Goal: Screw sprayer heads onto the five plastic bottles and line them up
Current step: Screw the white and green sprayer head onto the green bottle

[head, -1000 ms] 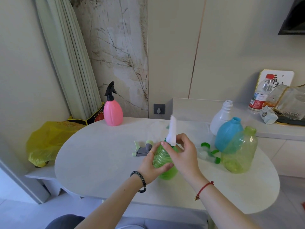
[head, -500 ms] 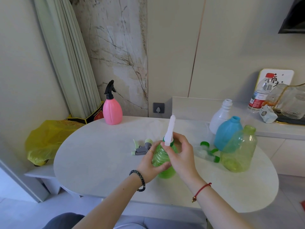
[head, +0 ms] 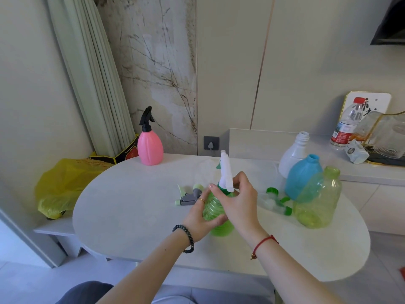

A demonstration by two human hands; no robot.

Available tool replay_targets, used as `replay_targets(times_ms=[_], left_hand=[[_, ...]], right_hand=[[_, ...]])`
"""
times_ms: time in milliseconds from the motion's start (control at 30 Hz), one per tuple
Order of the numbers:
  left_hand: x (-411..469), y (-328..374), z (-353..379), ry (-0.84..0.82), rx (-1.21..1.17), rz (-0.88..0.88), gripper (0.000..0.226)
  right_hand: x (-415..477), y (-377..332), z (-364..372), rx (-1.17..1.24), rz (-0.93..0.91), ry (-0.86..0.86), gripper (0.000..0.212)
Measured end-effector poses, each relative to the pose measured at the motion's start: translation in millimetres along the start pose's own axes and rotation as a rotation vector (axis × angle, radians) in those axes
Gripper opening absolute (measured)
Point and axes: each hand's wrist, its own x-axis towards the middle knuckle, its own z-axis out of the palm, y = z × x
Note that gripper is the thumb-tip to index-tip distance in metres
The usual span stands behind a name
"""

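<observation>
A ribbed green bottle stands on the white table in front of me. My left hand grips its body. My right hand wraps the collar of a white sprayer head sitting on the bottle's neck. A pink bottle with a black sprayer stands at the table's far left. At the right stand an uncapped white bottle, a blue bottle and a yellow-green bottle. A grey-green sprayer head lies left of my hands; a clear one with green parts lies right.
A yellow plastic bag rests on a low shelf left of the table. On the counter at the back right are a water bottle, a glass container and a small packet. Folded panels lean in the corner.
The white sprayer head has turned on the green bottle's neck under my right hand, its nozzle swinging round. My left hand keeps the same grip on the bottle.
</observation>
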Motion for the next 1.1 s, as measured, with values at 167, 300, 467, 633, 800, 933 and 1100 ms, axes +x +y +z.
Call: replay_targets(times_ms=[167, 300, 467, 633, 800, 933, 1100], left_hand=[[-0.3, 0.0, 0.9, 0.023, 0.027, -0.016, 0.062], [0.0, 0.3, 1.5, 0.033, 0.007, -0.013, 0.063], [-0.4, 0.5, 2.0, 0.032, 0.008, -0.014, 0.063], [-1.2, 3.2, 1.1, 0.022, 0.01, -0.001, 0.063], [-2.0, 5.0, 1.5, 0.038, 0.017, 0.002, 0.063], [-1.5, 4.3, 2.2, 0.04, 0.014, 0.008, 0.063], [-0.1, 2.4, 1.7, 0.021, -0.007, -0.002, 0.063]], right_hand=[[-6.8, 8.7, -11.4, 0.043, -0.093, -0.157, 0.02], [-4.1, 12.6, -14.7, 0.231, 0.02, -0.159, 0.018], [0.3, 7.9, -15.2, 0.166, 0.007, -0.173, 0.027], [2.3, 2.9, -6.7, 0.043, 0.025, -0.082, 0.033], [0.8, 6.9, -13.3, 0.142, 0.001, -0.237, 0.021], [3.1, 4.9, -14.5, 0.206, -0.018, -0.256, 0.022], [7.7, 1.6, -5.8, 0.083, 0.064, -0.093, 0.028]])
